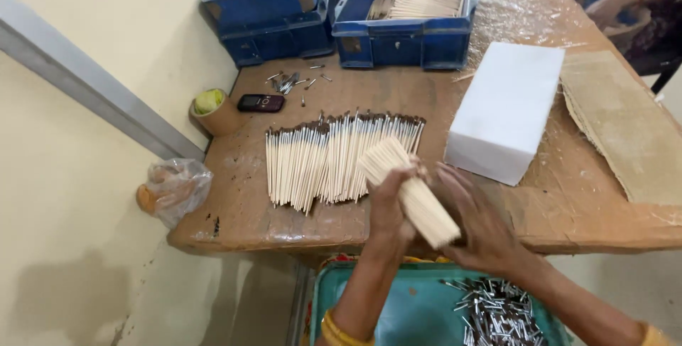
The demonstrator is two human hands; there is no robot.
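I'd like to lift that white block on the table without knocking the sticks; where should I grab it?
Take the white block across its two long sides, near the middle, coming from above. It lies flat, its top is bare, and the row of sticks lies apart on its left.

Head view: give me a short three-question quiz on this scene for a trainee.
1. True or false: both hands grip the stick bundle.
2. What lies spread flat on the table just beyond the bundle: A) a row of dark-tipped sticks, B) a pile of cloth, C) a stack of plates?
3. What fills the right part of the teal tray below the hands?

Key
1. True: the left hand and right hand close their fingers around it from either side.
2. A.
3. A heap of small metal pieces.
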